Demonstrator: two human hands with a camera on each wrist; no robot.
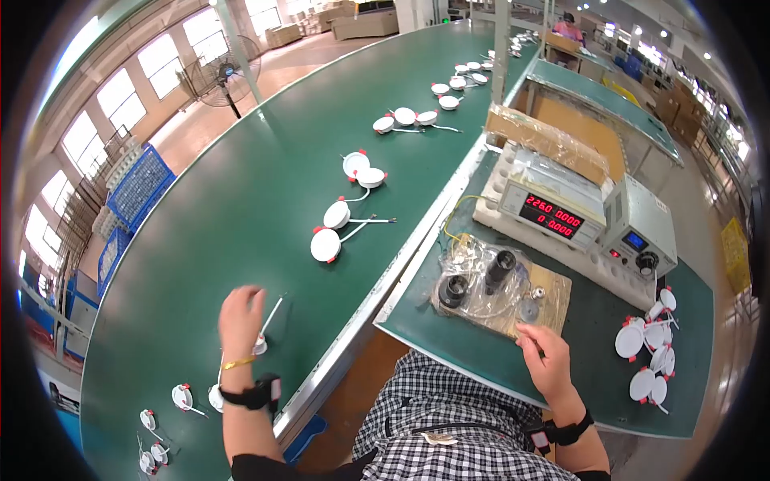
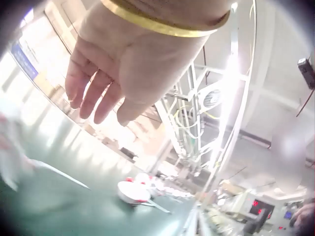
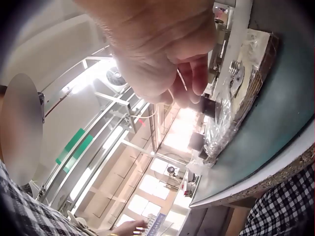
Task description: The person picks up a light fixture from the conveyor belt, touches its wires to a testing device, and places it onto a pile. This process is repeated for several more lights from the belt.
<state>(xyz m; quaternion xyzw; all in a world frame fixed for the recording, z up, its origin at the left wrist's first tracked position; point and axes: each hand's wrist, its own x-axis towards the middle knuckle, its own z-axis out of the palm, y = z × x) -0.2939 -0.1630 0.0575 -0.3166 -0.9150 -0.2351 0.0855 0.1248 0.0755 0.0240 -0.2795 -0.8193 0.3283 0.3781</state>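
My left hand [image 1: 241, 325] is over the green conveyor surface [image 1: 233, 216], its fingers loosely extended and nothing in them. A small white round lamp [image 1: 260, 345] with a white cable lies beside and partly behind that hand. In the left wrist view, a white lamp with red clips [image 2: 134, 191] lies farther along the green surface. My right hand [image 1: 547, 365] hovers by the near edge of a plastic-wrapped board [image 1: 553, 297], its fingers loosely bent with nothing visible in them. Two black cylindrical sockets [image 1: 500, 268] and a small metal spring piece [image 3: 235, 69] are mounted on the board.
A power meter [image 1: 553, 212] with red digits and a grey box with a dial [image 1: 639, 232] stand behind the board. Several white lamps [image 1: 630, 341] are piled at the side table's right. More lamps [image 1: 326, 245] are spread along the conveyor. A metal rail [image 1: 353, 345] edges it.
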